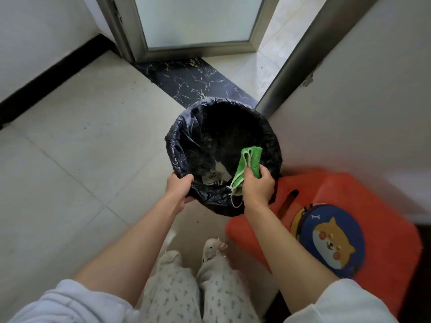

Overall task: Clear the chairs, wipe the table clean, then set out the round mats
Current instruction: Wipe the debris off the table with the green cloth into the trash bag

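From the head camera, the main risk I judge is the green cloth (248,169) slipping into the bin (221,157), since it hangs over the open mouth, pinched only at one edge; a loose shake would drop it. The right hand (257,186) curls its fingers and thumb round the cloth, which juts forward past the fingertips. The left hand (179,188) grips the near rim, fingers wrapped over it. A round mat (331,240) lies on the red stool (384,206), right of the right wrist.
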Tool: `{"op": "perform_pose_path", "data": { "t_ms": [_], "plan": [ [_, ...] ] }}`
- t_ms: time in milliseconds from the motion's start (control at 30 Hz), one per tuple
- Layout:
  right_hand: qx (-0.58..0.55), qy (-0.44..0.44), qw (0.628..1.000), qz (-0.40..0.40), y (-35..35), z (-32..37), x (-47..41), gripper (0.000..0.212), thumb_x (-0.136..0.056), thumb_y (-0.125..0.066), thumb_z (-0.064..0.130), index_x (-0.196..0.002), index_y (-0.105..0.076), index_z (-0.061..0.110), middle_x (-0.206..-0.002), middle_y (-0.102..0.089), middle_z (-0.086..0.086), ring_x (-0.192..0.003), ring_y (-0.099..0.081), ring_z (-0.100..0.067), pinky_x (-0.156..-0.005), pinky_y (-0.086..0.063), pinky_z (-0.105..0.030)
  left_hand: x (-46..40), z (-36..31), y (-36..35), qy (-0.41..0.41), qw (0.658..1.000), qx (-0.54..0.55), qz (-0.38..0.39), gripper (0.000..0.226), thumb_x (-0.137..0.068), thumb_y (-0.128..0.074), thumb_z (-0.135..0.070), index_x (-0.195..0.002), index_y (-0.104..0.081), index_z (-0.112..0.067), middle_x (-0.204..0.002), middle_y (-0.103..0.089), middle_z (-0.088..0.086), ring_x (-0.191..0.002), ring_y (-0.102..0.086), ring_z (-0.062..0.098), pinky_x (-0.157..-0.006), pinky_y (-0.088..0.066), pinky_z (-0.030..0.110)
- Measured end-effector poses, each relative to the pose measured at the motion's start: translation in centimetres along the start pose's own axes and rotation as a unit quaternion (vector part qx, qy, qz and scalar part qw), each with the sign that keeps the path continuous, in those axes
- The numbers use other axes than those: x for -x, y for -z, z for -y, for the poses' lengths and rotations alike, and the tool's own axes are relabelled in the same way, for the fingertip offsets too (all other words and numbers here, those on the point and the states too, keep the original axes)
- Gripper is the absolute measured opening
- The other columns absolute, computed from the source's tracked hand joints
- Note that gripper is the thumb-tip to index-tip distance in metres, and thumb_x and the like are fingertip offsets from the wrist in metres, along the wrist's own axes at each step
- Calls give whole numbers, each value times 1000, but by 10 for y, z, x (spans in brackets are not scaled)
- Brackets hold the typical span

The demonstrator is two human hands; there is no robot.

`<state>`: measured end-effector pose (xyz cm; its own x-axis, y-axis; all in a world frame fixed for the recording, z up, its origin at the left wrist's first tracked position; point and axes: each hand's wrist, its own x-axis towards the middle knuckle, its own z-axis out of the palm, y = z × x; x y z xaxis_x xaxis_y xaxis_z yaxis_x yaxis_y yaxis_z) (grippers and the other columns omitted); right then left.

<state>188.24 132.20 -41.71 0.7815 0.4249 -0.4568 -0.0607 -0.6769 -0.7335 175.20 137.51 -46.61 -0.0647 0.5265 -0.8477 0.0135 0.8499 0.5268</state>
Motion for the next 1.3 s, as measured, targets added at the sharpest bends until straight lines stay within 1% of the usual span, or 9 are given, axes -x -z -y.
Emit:
{"op": "perform_pose_path", "data": {
  "t_ms": [100, 200, 300, 433, 533, 767, 1033, 1167, 1300],
  "plan": [
    [-15, 3, 1000, 25, 27, 51, 55, 19, -89, -54, 16, -105, -64, 11, -92, -64, -4, -84, -59, -20, -76, -48, -33, 67, -28, 28, -22, 999, -25, -4, 26, -86, -46, -1, -106, -50, -15, -93, -62, 5, -76, -61, 17, -61, -53, 34],
    [-36, 23, 998, 51, 61, 110, 108, 9, -88, -54, 14, -92, -62, 17, -77, -60, 3, -75, -56, -16, -70, -46, -30, 139, -56, 59, -46, 997, -56, -9, 26, -87, -47, -5, -109, -49, -17, -105, -61, 7, -87, -61, 23, -65, -54, 33],
    [-33, 63, 995, 75, 98, 162, 157, 10, -87, -55, 14, -91, -64, 14, -75, -60, 0, -72, -56, -18, -68, -46, -33, 211, -81, 91, -77, 994, -74, -6, 27, -88, -46, -7, -112, -47, -18, -108, -59, 5, -90, -59, 22, -61, -52, 30],
    [-10, 121, 987, 101, 135, 199, 204, 9, -88, -55, 13, -88, -64, 14, -69, -58, 1, -63, -51, -15, -55, -39, -26, 284, -94, 118, -99, 993, -69, -5, 28, -87, -45, -7, -114, -48, -17, -109, -61, 7, -92, -60, 24, -62, -54, 32],
    [18, 179, 975, 132, 160, 206, 250, 11, -88, -54, 15, -94, -63, 15, -75, -60, -1, -67, -54, -17, -59, -41, -29, 337, -81, 145, -129, 991, -25, -27, 26, -85, -45, -7, -108, -50, -18, -106, -63, 9, -91, -62, 25, -58, -53, 31],
    [93, 253, 938, 217, 178, 142, 313, 12, -88, -54, 16, -96, -64, 15, -81, -61, -5, -73, -55, -22, -66, -43, -34, 406, 30, 174, -100, 981, 136, -97, 32, -86, -48, -7, -116, -51, -15, -108, -62, 9, -93, -63, 27, -66, -56, 34],
    [158, 229, 923, 267, 190, 33, 390, 8, -88, -52, 15, -87, -60, 18, -79, -62, -6, -71, -56, -24, -64, -44, -34, 476, 185, 217, -9, 965, 174, -197, 25, -88, -50, -8, -112, -54, -14, -102, -64, 11, -84, -63, 25, -55, -54, 30],
    [191, 238, 915, 265, 219, -10, 430, 9, -89, -51, 16, -89, -60, 18, -80, -62, -4, -72, -55, -22, -62, -42, -32, 504, 236, 233, -7, 969, 128, -211, 20, -88, -52, -14, -107, -55, -19, -109, -63, 9, -91, -60, 26, -76, -56, 39],
    [204, 240, 915, 251, 257, -57, 465, 13, -88, -51, 17, -93, -63, 20, -84, -64, -7, -75, -58, -25, -67, -46, -37, 537, 273, 241, -16, 976, 131, -174, 24, -92, -47, -9, -115, -51, -13, -100, -56, 6, -71, -51, 15, -47, -42, 19]
  ]
}}
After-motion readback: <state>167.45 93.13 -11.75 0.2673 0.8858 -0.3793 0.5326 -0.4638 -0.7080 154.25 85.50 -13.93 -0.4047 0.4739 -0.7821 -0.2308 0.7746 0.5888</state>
